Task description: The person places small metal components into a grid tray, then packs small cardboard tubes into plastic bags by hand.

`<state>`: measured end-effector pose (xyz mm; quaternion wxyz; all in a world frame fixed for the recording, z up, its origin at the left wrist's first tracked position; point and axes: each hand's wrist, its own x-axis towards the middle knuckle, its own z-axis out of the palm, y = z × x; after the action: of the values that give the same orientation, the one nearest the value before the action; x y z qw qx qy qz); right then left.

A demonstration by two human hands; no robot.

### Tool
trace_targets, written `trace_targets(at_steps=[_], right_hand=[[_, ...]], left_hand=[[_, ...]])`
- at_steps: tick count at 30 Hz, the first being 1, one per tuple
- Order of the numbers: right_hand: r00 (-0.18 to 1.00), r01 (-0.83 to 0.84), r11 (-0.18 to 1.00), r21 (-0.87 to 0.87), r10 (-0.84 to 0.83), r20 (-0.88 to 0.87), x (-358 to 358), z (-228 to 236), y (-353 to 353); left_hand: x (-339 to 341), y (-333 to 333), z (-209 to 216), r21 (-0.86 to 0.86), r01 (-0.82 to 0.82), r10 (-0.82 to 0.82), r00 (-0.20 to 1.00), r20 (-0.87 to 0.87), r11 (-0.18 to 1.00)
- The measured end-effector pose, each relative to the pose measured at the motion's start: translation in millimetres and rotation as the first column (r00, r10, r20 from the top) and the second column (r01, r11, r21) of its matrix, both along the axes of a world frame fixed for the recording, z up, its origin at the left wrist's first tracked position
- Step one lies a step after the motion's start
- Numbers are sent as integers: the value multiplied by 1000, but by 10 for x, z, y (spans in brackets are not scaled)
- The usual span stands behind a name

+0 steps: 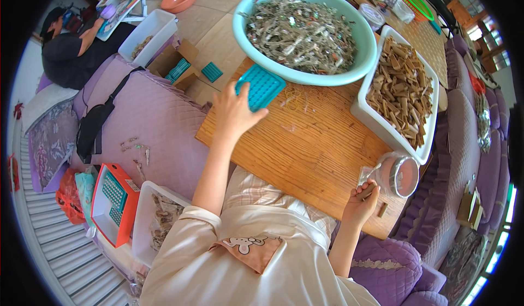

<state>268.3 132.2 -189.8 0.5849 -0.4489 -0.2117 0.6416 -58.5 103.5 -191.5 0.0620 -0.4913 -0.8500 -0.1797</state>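
Observation:
My left hand [236, 109] grips the left side of a small teal tray with a grid of cells [263, 90], thumb and fingers spread along its edge, at the table's far left corner. Near the table's right edge, my right hand [357, 205] is closed around a small brown piece [366, 192]. A similar brown piece [383, 210] lies on the wood beside that hand. Just beyond it stands a clear round tub [401, 176] with something pinkish inside. Some thin yellowish bands [295, 99] lie to the right of the teal tray.
A large pale blue basin [240, 38] heaped with shiny grey-clear pieces stands at the wooden table's [284, 158] far side. Right of it, a white bin [367, 117] holds brown pieces. An orange-red box [112, 225] and another white bin [143, 218] sit left. Another person [65, 55] sits far left.

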Motion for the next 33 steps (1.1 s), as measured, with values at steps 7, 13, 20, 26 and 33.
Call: trace_targets(at_steps=[7,13,20,26,33], right_hand=[[995,-52,998,-18,54,84,-198,-71,28],[976,-109,991,-79,122,180,-632,-112,120],[489,-335,910,242,-52,871,-1290,-379,23],[334,-190,980,58,9,943,-1397,-789,-67],[-287,-452,892,-27,-117,951,-1419,-944,105]], left_hand=[[29,-30,-184,-44,-53,56,996,72,998],[-106,-76,141,-288,31,57,955,292,957],[-1620,-278,44,447,-383,-382,236,893,808],[-3167,224,-1902,11,-567,164,258,952,824],[-3940,736,-3566,-61,-660,434,418,798,748]])
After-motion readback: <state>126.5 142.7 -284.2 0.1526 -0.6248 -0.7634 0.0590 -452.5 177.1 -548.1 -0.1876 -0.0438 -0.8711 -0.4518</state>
